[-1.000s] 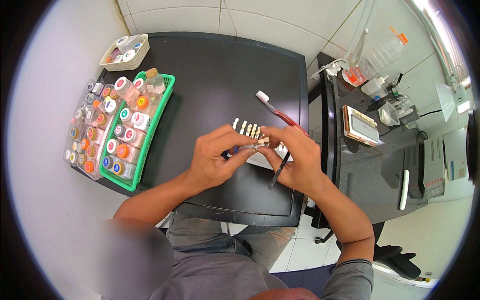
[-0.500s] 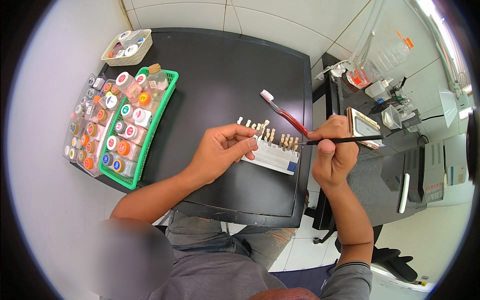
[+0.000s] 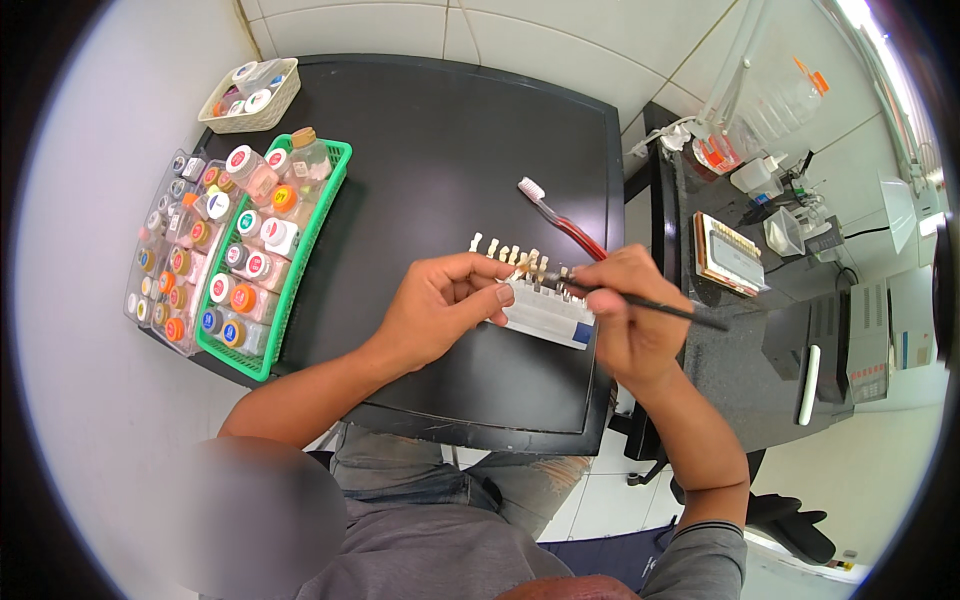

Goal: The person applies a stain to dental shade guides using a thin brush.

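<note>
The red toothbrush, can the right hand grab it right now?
Probably yes: the red toothbrush lies close to the right hand, mostly uncovered. But that hand holds a thin black stick, which might get in the way.

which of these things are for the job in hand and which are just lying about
Seemingly in use:
- tooth tab, in left hand
- brush, in right hand
- shade guide, beside both hands

Apparently lying about:
- toothbrush
- green basket
- cream basket
- clear jug
</note>
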